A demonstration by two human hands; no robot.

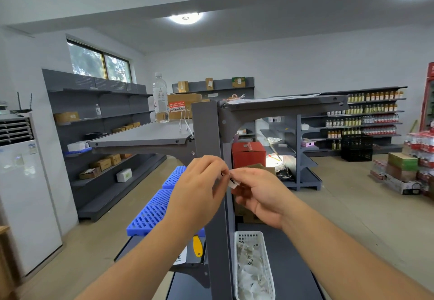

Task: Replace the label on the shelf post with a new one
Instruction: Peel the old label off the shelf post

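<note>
A dark grey shelf post (206, 130) stands upright in the centre, with grey shelves branching off left and right. In front of it, at mid height, my left hand (199, 189) and my right hand (260, 196) meet. Between their fingertips sits a small white label (231, 181) with black print. Both hands pinch it, the left at its upper end and the right at its lower end. Whether the label touches the post I cannot tell, since the fingers cover most of it.
A white mesh basket (266, 262) of crumpled white paper scraps lies on the low shelf right of the post. A yellow-handled tool (197, 245) lies left of the post. Blue plastic grid panels (152, 215) rest on the left shelf. A water bottle (160, 98) stands on the upper left shelf.
</note>
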